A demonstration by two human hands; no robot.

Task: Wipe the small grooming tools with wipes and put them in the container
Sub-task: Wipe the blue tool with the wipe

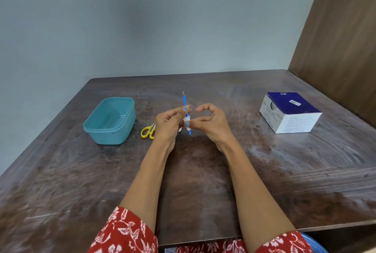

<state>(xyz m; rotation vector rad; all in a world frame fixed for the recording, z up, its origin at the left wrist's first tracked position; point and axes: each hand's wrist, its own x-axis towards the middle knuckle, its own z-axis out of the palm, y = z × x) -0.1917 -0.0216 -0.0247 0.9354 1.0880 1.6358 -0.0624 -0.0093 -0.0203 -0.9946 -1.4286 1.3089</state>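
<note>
At worktop (203, 171) centre, head view: left hand (168, 124) grip pinches blue grooming tool (186, 108), held upright, metal tip at 12 o'clock. Right hand (211, 124) grip pinches white wipe (187, 123) wrapped round the tool's lower shaft. Teal container (95, 128) at 9 o'clock, open. Yellow-handled scissors (148, 131) lie between container and left hand, partly hidden. Blue-and-white wipes box (291, 112) at 3 o'clock, well apart.

Your left hand (169, 122) and right hand (209, 123) were raised side by side. Both had fingers curled, fingertips pinching between them.
</note>
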